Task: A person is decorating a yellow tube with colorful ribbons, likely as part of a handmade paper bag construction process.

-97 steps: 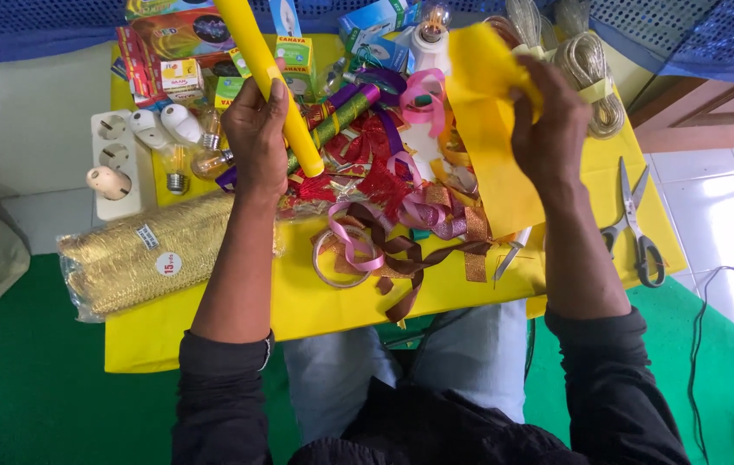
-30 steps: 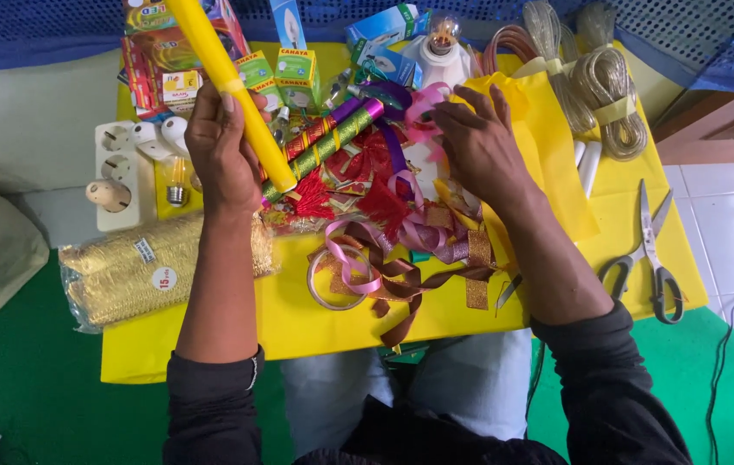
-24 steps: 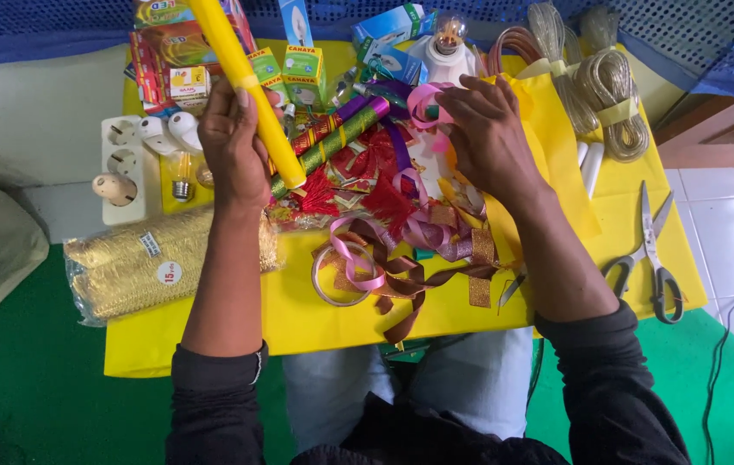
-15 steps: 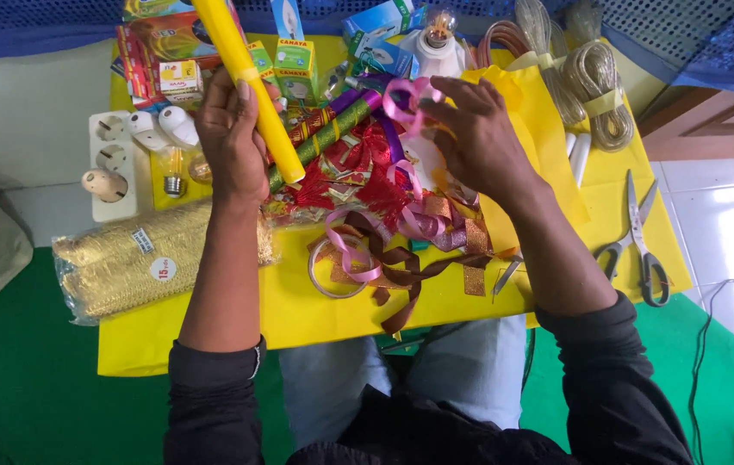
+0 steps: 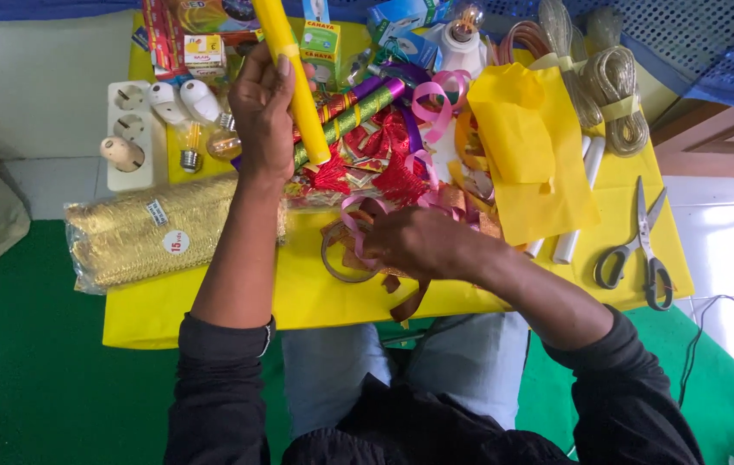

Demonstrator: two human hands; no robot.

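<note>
From the head camera, looking straight down, the left hand has its grip wrapped tight around a yellow roll, which slants up and away from the fingers toward the far edge of the table; the roll's lower end pokes out just right of the thumb side. Directly right of that grip lie metallic foil tubes in green, red and purple, angled much like the roll. To the left of the grip sit clear light bulbs and, beyond them, a white power strip with a plug in it. Nearer the person than the grip, beside the left forearm, lies a clear bag of gold trim.

The right hand rests low on the table, palm down, its fingers curled narrowly into a tangle of curled ribbons; it is touching pink and brown strands, though whether it actually pinches one cannot be told. Just beyond this grip is a heap of red bows and pink loops. To its right a sheet of yellow paper lies over white rods. Further right, well apart from the hand, scissors lie on the yellow table cover. Beyond the paper sit coils of twine.
</note>
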